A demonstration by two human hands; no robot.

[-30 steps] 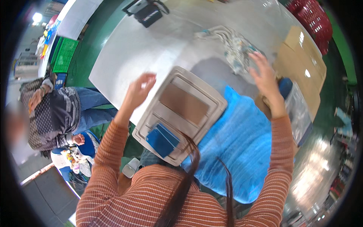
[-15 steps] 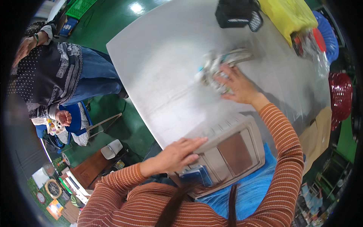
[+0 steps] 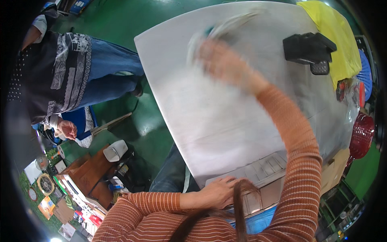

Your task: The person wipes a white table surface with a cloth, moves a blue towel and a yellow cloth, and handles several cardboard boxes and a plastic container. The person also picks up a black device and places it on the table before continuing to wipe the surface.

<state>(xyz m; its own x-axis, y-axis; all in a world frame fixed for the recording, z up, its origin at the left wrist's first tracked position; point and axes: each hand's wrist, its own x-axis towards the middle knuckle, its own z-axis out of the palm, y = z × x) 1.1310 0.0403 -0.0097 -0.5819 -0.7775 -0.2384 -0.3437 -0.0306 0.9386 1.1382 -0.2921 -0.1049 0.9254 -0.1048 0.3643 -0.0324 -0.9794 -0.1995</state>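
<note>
Head view. My right hand (image 3: 221, 64), blurred, is at the cloth (image 3: 227, 25) over the far left part of the table (image 3: 217, 125). The cloth shows to the left of and beyond my fingers, its long axis apparently slanting toward the far right; how tightly they close on it I cannot tell. My left hand (image 3: 219, 192), well apart from the cloth, rests on the bin (image 3: 263, 169), fingers loosely extended; any grip there is unclear.

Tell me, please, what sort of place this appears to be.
Probably a workshop or similar indoor workspace, judging by the large white table, the green floor and the brown wooden furniture at lower left.
</note>
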